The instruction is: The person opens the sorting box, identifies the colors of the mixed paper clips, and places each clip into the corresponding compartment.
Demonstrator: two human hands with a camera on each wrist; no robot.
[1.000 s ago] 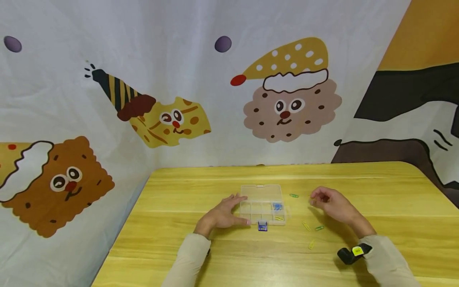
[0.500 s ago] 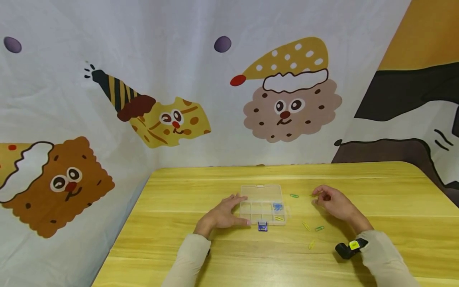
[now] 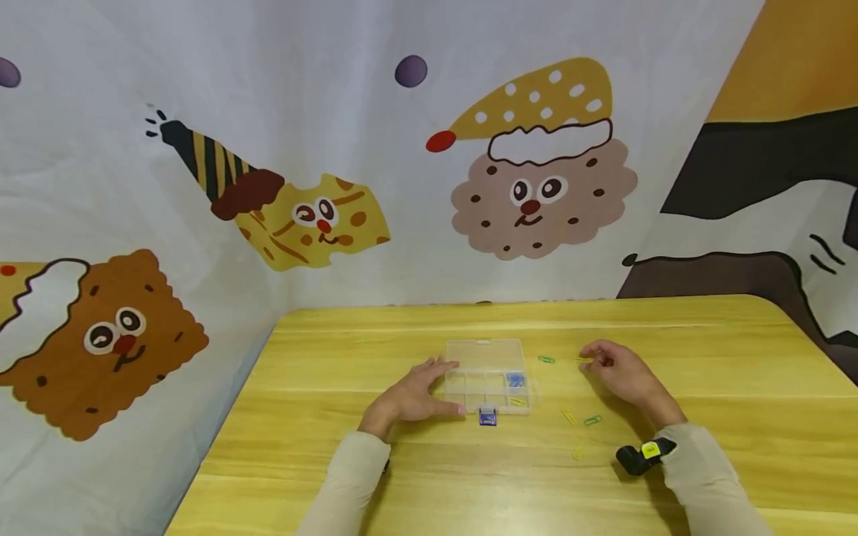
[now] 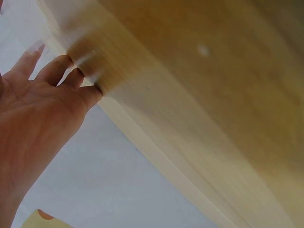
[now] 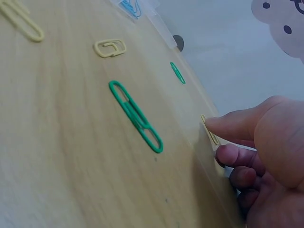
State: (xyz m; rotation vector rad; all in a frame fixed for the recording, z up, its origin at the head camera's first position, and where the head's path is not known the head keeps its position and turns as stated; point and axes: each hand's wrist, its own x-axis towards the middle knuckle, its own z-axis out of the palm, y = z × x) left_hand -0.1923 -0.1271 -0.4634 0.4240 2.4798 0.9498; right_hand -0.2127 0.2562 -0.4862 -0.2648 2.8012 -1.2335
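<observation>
Near the right side of the table, my right hand (image 3: 620, 372) pinches a yellow paper clip (image 5: 212, 135) between thumb and fingers, just above the tabletop. My left hand (image 3: 415, 394) rests at the left side of a clear plastic compartment box (image 3: 482, 356), fingers spread, with the index finger by the lid and the thumb at the front edge. The box's lid lies back. Blue paper clips (image 3: 515, 380) lie in its back right compartment, and yellow paper clips (image 3: 518, 402) in the front right one. In the left wrist view, the box is only partly seen.
On the wooden table (image 3: 375, 476), a green paper clip (image 3: 546, 359) lies between box and right hand. Nearer the front are another green clip (image 3: 593, 420) and two yellow clips (image 3: 568, 416). A small blue piece (image 3: 488, 417) sits at the box's front. Behind hangs a printed cloth (image 3: 348, 74).
My right fingers have closed on the yellow paper clip, which now shows past their tips, and the right forearm has shifted slightly left. My left hand stays at the box. The head view has tilted slightly.
</observation>
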